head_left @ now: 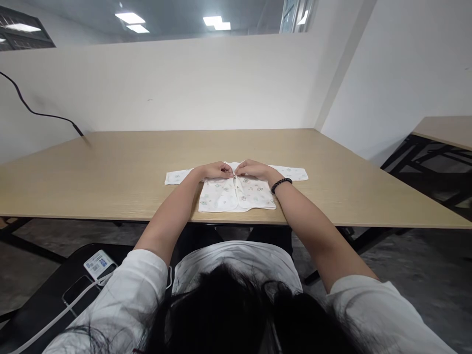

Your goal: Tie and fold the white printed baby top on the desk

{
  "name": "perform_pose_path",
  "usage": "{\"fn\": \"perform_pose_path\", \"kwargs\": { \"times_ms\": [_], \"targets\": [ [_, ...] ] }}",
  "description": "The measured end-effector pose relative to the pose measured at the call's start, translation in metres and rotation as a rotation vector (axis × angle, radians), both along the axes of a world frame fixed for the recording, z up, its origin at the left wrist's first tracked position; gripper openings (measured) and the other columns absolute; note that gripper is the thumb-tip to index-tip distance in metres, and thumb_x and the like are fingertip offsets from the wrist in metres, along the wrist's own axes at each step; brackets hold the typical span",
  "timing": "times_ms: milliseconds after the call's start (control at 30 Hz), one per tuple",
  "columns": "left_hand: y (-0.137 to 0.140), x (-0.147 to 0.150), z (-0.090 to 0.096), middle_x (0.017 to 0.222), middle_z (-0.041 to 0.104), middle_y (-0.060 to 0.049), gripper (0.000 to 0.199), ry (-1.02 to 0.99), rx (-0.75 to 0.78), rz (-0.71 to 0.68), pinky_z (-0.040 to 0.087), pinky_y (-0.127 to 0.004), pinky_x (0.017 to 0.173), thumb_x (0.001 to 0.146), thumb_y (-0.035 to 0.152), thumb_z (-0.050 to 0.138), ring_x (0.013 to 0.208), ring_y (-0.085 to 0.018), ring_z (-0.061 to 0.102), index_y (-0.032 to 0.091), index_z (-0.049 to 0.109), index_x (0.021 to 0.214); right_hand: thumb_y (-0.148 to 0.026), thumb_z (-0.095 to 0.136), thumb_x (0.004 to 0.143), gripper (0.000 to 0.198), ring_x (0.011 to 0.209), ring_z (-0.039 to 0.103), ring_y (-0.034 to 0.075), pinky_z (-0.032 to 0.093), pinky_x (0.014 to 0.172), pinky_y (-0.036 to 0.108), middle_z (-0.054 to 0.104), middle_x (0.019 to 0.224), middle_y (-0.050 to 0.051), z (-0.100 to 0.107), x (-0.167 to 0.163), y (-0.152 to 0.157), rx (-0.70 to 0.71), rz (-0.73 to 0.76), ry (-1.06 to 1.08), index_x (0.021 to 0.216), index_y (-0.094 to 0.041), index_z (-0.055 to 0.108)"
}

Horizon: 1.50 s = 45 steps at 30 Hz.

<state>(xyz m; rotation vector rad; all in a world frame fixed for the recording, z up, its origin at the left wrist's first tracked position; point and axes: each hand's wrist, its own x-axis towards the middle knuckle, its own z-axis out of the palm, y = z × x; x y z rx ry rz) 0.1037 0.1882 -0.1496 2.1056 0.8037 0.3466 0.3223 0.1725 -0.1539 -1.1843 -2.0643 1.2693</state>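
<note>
A small white baby shirt (217,195) with a faint print lies flat near the table's front edge, its sleeves spread to both sides. Its front opening runs down the middle. My left hand (218,170) pinches the cloth at the upper part of that opening. Opposite it, my right hand (254,168) has its fingertips closed on the other side of the same edge, almost touching the left fingertips. What exactly lies between the fingertips is too small to make out. A dark beaded bracelet (281,184) is on my right wrist.
The shirt rests on a wooden table (121,172) that meets a white wall at the back. A black cable (47,115) comes down at the far left. At lower left, a black chair (40,305) carries a white device (99,265) and a phone (75,294). Another table (446,130) stands right.
</note>
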Motion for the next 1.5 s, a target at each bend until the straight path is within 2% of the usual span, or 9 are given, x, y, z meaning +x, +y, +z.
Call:
{"fn": "perform_pose_path", "kwargs": {
  "times_ms": [233,400,633,733,867,1033,1200,1333,1500],
  "targets": [
    [0.002,0.000,-0.003,0.067,0.052,0.001,0.032,-0.001,0.009,0.006,0.030,-0.024,0.060,0.073,0.047,0.074,0.059,-0.009,0.038,0.016,0.069,0.080,-0.030,0.074,0.063,0.021,0.064,0.049,0.012,0.036,0.055,0.023,0.061,0.073,0.004,-0.002,0.001,-0.001,-0.081,0.002,0.066,0.077,-0.014,0.073],
    [0.006,-0.001,-0.008,0.068,0.053,0.001,0.030,-0.027,0.018,0.005,0.033,-0.024,0.063,0.069,0.045,0.075,0.063,-0.010,0.042,0.016,0.068,0.077,-0.026,0.076,0.061,0.021,0.067,0.051,0.013,0.036,0.055,0.023,0.065,0.076,0.005,-0.003,0.000,-0.002,0.029,-0.054,0.027,0.078,-0.014,0.075],
    [0.007,0.000,-0.010,0.074,0.057,0.000,0.029,-0.042,0.028,-0.014,0.035,-0.024,0.067,0.071,0.043,0.071,0.071,-0.011,0.048,0.016,0.068,0.079,-0.031,0.074,0.064,0.023,0.050,0.033,0.008,0.023,0.047,0.024,0.049,0.057,-0.002,-0.005,-0.002,-0.003,0.076,-0.082,-0.038,0.078,-0.014,0.073],
    [0.005,-0.001,-0.008,0.073,0.055,0.000,0.033,-0.025,0.022,-0.019,0.033,-0.023,0.063,0.073,0.047,0.072,0.067,-0.010,0.045,0.015,0.068,0.081,-0.030,0.070,0.066,0.017,0.047,0.026,0.007,0.018,0.046,0.024,0.038,0.052,-0.005,-0.002,-0.001,-0.005,0.055,-0.038,-0.082,0.065,-0.015,0.061],
    [0.000,0.000,-0.003,0.065,0.048,0.001,0.041,0.021,0.011,0.000,0.027,-0.023,0.056,0.080,0.056,0.065,0.056,-0.008,0.035,0.015,0.069,0.083,-0.028,0.066,0.069,0.027,0.047,0.023,0.007,0.015,0.046,0.025,0.030,0.051,-0.005,0.002,0.001,-0.005,0.062,-0.002,-0.139,0.057,-0.017,0.045],
    [-0.006,0.002,0.003,0.066,0.051,0.000,0.038,0.002,-0.002,0.032,0.029,-0.023,0.054,0.074,0.051,0.074,0.056,-0.007,0.039,0.014,0.070,0.083,-0.030,0.068,0.068,0.019,0.050,0.024,0.008,0.017,0.047,0.025,0.034,0.053,-0.005,0.003,0.005,0.000,0.024,0.045,-0.100,0.064,-0.015,0.056],
    [-0.003,0.004,0.000,0.070,0.055,0.000,0.035,-0.026,-0.020,0.050,0.033,-0.022,0.057,0.069,0.046,0.077,0.061,-0.008,0.044,0.014,0.069,0.082,-0.032,0.074,0.062,0.025,0.059,0.041,0.010,0.029,0.053,0.023,0.055,0.067,0.000,-0.004,0.005,0.005,-0.043,-0.001,0.006,0.077,-0.013,0.070],
    [0.002,0.004,-0.005,0.068,0.052,0.001,0.036,-0.034,-0.020,0.060,0.032,-0.022,0.059,0.064,0.046,0.082,0.062,-0.008,0.044,0.015,0.066,0.075,-0.031,0.076,0.062,0.026,0.067,0.048,0.011,0.034,0.059,0.022,0.061,0.074,0.003,-0.002,0.003,0.001,0.011,-0.013,-0.005,0.080,-0.012,0.071],
    [-0.001,0.002,-0.001,0.059,0.046,0.003,0.037,-0.052,-0.044,0.059,0.028,-0.023,0.055,0.064,0.044,0.084,0.056,-0.007,0.039,0.015,0.061,0.065,-0.043,0.081,0.069,0.039,0.050,0.031,0.007,0.023,0.049,0.023,0.042,0.054,-0.004,0.016,0.002,-0.012,0.093,-0.033,-0.161,0.064,-0.015,0.055]
  ]
}}
